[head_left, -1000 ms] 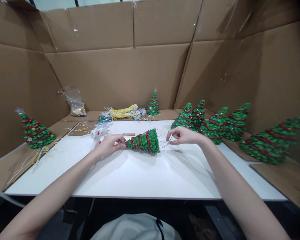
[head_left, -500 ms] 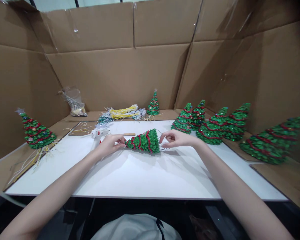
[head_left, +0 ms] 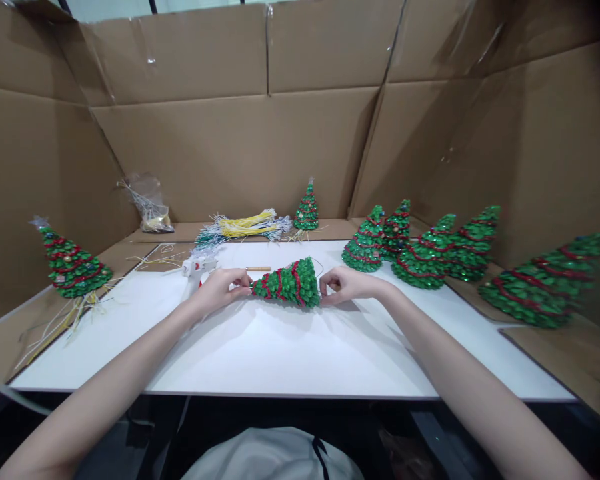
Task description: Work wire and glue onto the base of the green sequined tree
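A miniature Christmas tree (head_left: 293, 283), green with red garland, is held on its side above the white board, its tip to the left and its wide base to the right. My left hand (head_left: 226, 287) is closed on the tip, thumb and fingers pinched together. At the base, my right hand (head_left: 344, 285) is pinched closed, its fingertips against the bottom edge, where thin dark wire comes out. A loop of this wire (head_left: 321, 265) shows above the right fingers; what lies between the fingertips is mostly hidden.
Behind my left hand stands a white glue gun (head_left: 198, 267) near a wooden-handled tool (head_left: 258, 269). Wire bundles (head_left: 245, 227) and a small tree (head_left: 307, 210) sit at the back. Several finished-looking trees (head_left: 423, 257) line the right; another tree (head_left: 75, 267) stands left. Cardboard walls (head_left: 205, 153) enclose the board.
My right hand has moved left to the tree's base, and its fingers have come together there. My left hand and the tree have stayed in place.
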{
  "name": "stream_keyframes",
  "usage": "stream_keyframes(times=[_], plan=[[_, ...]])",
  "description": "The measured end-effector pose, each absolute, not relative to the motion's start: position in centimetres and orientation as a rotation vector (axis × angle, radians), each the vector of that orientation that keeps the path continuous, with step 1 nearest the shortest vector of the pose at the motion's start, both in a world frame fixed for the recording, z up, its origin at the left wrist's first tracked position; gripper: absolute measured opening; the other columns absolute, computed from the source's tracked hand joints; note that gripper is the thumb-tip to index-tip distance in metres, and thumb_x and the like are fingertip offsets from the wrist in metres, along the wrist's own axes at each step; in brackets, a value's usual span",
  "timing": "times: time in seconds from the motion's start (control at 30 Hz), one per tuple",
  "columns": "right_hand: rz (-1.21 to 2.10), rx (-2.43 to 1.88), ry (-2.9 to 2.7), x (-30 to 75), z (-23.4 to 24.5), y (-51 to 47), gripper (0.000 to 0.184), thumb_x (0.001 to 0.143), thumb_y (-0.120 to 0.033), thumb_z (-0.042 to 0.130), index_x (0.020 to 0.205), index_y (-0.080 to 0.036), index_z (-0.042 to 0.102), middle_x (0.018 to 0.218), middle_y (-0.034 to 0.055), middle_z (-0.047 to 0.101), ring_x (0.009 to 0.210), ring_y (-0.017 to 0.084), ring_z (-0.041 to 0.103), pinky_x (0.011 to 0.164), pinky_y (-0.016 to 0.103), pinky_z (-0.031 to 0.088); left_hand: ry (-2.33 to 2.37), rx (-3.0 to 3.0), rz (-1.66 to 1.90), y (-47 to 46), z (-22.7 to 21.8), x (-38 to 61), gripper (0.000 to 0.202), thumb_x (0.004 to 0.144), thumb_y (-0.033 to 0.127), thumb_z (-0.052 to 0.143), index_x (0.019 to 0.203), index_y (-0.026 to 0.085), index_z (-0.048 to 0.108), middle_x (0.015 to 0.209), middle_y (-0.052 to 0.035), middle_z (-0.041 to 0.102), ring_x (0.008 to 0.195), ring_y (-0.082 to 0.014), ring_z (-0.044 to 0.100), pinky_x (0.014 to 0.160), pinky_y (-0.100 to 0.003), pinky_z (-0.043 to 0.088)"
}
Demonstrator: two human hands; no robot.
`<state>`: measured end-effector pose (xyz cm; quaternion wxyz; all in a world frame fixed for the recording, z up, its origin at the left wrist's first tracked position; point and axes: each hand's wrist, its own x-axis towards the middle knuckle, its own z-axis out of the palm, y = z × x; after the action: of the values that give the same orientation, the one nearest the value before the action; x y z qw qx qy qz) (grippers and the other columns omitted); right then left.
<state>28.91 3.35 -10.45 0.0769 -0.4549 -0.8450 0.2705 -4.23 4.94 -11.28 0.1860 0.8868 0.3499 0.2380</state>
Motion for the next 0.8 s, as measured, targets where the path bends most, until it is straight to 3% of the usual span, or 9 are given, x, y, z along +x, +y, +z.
stream_keyframes(times=[0.27, 0.47, 0.6, 0.8], plan=[[0.866, -1.341, -2.446, 29.2, -10.6, 3.6, 0.026, 0.069, -0.04, 0.061, 0.068, -0.015, 0.062, 0.053, -0.0053, 0.037, 0.052, 0.009, 0.033, 0.049, 0.023, 0.023, 0.979, 2.498, 0.67, 4.9, -11.3, -4.2, 0.014, 0.085, 0.029, 0.058, 0.078, 0.017, 0.06, 0.088, -0.0033, 0.069, 0.08, -0.0156, 0.062, 0.073, -0.026, 0.046], [0.844, -1.293, -2.471, 28.4, -10.7, 3.4, 0.013, 0.067, -0.028, 0.056, 0.064, -0.015, 0.059, 0.052, -0.0051, 0.038, 0.051, 0.009, 0.034, 0.049, 0.023, 0.024, 0.973, 2.503, 0.673, 4.9, -11.3, -4.2, 0.014, 0.085, 0.03, 0.058, 0.079, 0.017, 0.06, 0.089, -0.0031, 0.069, 0.081, -0.0158, 0.062, 0.074, -0.026, 0.046], [0.953, -1.253, -2.433, 28.3, -10.6, 3.4, 0.014, 0.07, -0.028, 0.053, 0.065, -0.015, 0.056, 0.053, -0.0054, 0.036, 0.051, 0.009, 0.032, 0.048, 0.023, 0.023, 0.969, 2.51, 0.665, 4.9, -11.4, -4.3, 0.013, 0.085, 0.029, 0.058, 0.08, 0.017, 0.06, 0.088, -0.0028, 0.069, 0.081, -0.0156, 0.062, 0.074, -0.025, 0.046], [0.991, -1.273, -2.383, 28.9, -10.8, 3.8, 0.021, 0.073, -0.033, 0.055, 0.069, -0.014, 0.061, 0.059, -0.0021, 0.048, 0.056, 0.01, 0.038, 0.051, 0.023, 0.026, 0.977, 2.518, 0.657, 4.9, -11.2, -4.3, 0.01, 0.084, 0.027, 0.059, 0.08, 0.017, 0.061, 0.088, -0.0025, 0.069, 0.08, -0.0151, 0.062, 0.075, -0.026, 0.046]])
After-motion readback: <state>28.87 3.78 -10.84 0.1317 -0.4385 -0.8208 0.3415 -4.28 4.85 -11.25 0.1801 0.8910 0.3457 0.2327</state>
